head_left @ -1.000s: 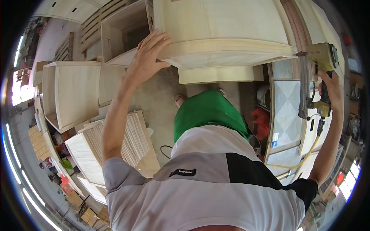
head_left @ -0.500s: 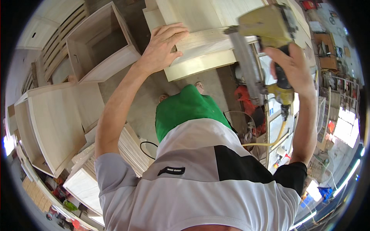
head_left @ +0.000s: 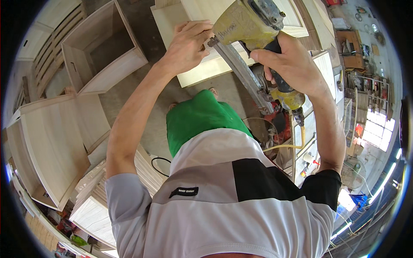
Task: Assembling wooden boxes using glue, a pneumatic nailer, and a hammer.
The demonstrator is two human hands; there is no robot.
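Yellow pneumatic nail gun [head_left: 251, 26] sits in my right hand [head_left: 297, 64], fist wrapped round the black grip, nose down on the pale wooden cabinet panel [head_left: 202, 69]. Looks heavy, rigid, top-weighted; yellow air hose [head_left: 297, 144] drags at the base. Best held at the grip. Left hand [head_left: 187, 47] rests partly curled on the panel by the magazine.

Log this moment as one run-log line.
left hand: flat on wooden cabinet piece | right hand: gripping yellow nail gun | hose: attached
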